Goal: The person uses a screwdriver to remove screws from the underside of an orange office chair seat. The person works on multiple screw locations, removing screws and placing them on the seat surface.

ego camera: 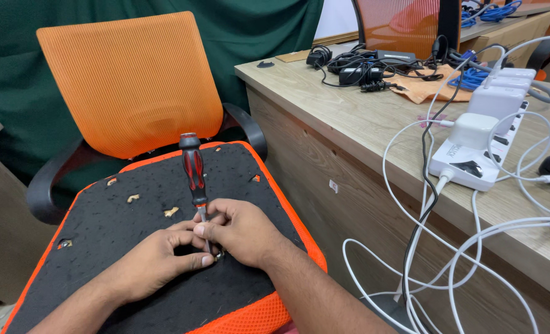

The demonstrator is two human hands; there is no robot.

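At the far left stands an orange office chair, its black seat pad worn through in small holes, with a dark green curtain behind it. The left hand rests on the pad, fingers curled around something small that they hide almost wholly — only a glint of metal shows between the two hands. A red and black screwdriver stands nearly upright just above; its tip is hidden behind the fingers. The right hand pinches the bare shaft low down, thumb and forefinger closed on it. Both forearms are cut off by the near edge. To the right, a wooden desk holds a white power strip — its far end lost under chargers — and white cables hang down.
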